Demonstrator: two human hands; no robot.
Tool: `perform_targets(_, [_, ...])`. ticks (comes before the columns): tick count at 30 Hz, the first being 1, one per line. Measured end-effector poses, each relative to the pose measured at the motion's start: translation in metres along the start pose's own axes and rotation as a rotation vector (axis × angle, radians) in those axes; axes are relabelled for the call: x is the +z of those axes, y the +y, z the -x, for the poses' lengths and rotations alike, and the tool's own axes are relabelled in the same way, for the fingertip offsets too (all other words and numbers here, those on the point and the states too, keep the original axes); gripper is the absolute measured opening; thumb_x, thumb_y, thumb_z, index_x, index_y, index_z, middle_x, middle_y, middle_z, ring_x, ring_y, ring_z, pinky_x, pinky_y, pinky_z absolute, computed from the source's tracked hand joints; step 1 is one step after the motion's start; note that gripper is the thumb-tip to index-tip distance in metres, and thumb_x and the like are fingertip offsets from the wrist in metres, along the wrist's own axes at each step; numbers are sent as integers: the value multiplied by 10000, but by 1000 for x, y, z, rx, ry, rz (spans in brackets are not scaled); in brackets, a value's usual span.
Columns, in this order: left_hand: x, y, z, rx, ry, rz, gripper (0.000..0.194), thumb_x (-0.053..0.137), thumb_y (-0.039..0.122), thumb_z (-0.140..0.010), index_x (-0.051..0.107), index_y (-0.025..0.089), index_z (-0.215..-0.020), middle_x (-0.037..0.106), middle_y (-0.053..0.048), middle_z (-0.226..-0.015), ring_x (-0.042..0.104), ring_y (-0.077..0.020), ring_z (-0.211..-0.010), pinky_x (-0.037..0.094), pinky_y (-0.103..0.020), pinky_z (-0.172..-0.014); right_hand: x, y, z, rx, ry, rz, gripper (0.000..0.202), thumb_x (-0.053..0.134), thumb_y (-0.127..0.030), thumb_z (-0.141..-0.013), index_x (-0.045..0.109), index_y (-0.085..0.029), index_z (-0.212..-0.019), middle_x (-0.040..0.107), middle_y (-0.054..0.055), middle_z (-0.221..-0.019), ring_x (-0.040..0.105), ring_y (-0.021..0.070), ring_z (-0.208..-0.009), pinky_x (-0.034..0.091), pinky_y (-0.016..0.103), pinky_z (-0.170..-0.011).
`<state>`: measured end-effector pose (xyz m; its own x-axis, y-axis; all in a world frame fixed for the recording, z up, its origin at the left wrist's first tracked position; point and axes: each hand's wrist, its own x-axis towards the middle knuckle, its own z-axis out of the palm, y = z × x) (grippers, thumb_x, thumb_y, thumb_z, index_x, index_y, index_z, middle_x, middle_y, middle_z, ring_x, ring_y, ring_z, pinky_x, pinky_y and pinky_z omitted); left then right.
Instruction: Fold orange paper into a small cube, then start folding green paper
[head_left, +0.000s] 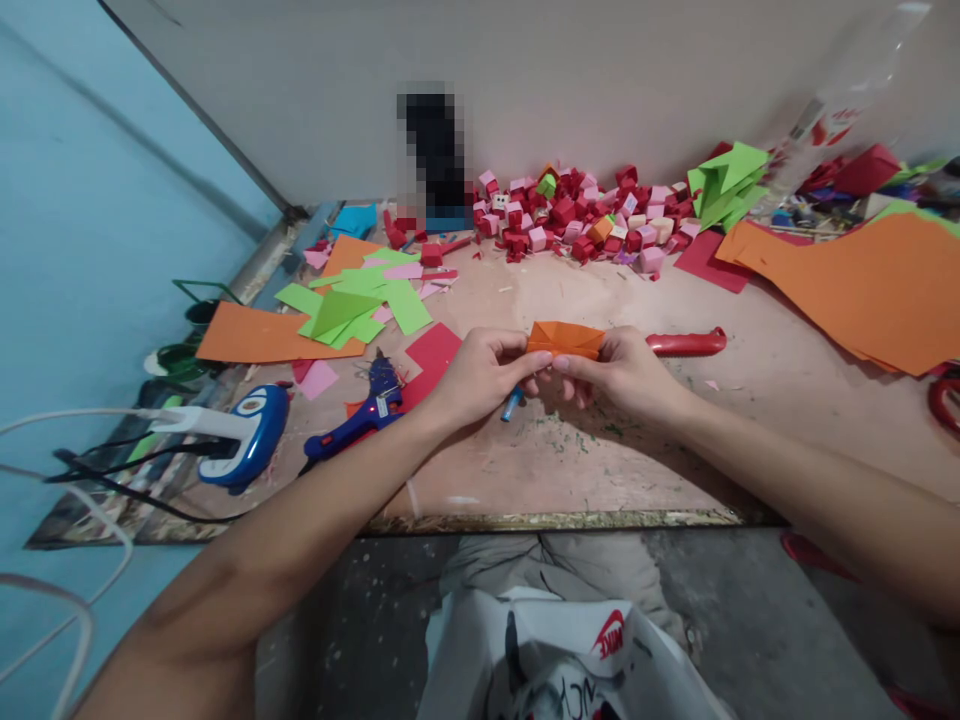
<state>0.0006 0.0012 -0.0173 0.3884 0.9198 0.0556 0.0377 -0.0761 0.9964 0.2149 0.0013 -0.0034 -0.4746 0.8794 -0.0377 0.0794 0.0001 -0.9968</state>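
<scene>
Between my two hands, just above the table, is a piece of folded orange paper [564, 336] with crease lines across it. My left hand [487, 368] pinches its left end, thumb along the near edge. On the other side, my right hand [622, 370] grips the right end, its thumb nearly meeting the left one. The fingers behind the paper are partly hidden. Under my left hand a blue pen-like thing [512, 404] sticks out. A red-handled cutter [686, 343] lies just beyond my right hand; its other end is hidden.
A blue glue gun [356, 415] and a blue power strip [251, 435] with cables lie left. Green paper strips [349, 305] are behind them. Small red and pink paper cubes [577, 215] are heaped along the wall. Orange sheets [862, 285] and a plastic bottle [832, 115] are at right.
</scene>
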Motion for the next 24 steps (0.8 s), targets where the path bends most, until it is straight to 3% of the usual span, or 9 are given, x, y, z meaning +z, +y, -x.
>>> perform_targets(6, [1, 7, 2, 34, 91, -74, 303, 773, 382, -943, 743, 141, -763, 761, -64, -764, 682, -127, -639, 543, -243, -610, -2, 2, -1, 0, 19, -49, 395, 830, -548, -896, 786, -160, -836, 747, 47, -682, 647, 141, -530, 521, 271, -534])
perform_targets(11, [1, 11, 1, 2, 69, -36, 295, 809, 410, -906, 773, 136, -802, 762, -61, -778, 687, -132, -661, 565, -250, -628, -3, 2, -1, 25, 22, -46, 420, 848, -550, -882, 772, -154, -767, 757, 71, -685, 648, 145, -510, 516, 276, -511])
perform_targets(17, [0, 8, -1, -1, 119, -4, 290, 827, 393, -879, 755, 139, -760, 758, -59, -743, 677, -129, -638, 568, -257, -629, -2, 1, -1, 41, 24, -125, 365, 870, -516, -879, 808, -157, -853, 792, 76, -756, 707, 162, -587, 594, 293, -594])
perform_targets(24, [1, 9, -1, -45, 104, 84, 281, 853, 401, -842, 775, 134, -806, 765, -62, -778, 685, -131, -665, 569, -260, -648, -1, 4, -2, 61, 18, -145, 379, 879, -513, -880, 818, -139, -875, 811, 96, -797, 722, 158, -612, 604, 284, -612])
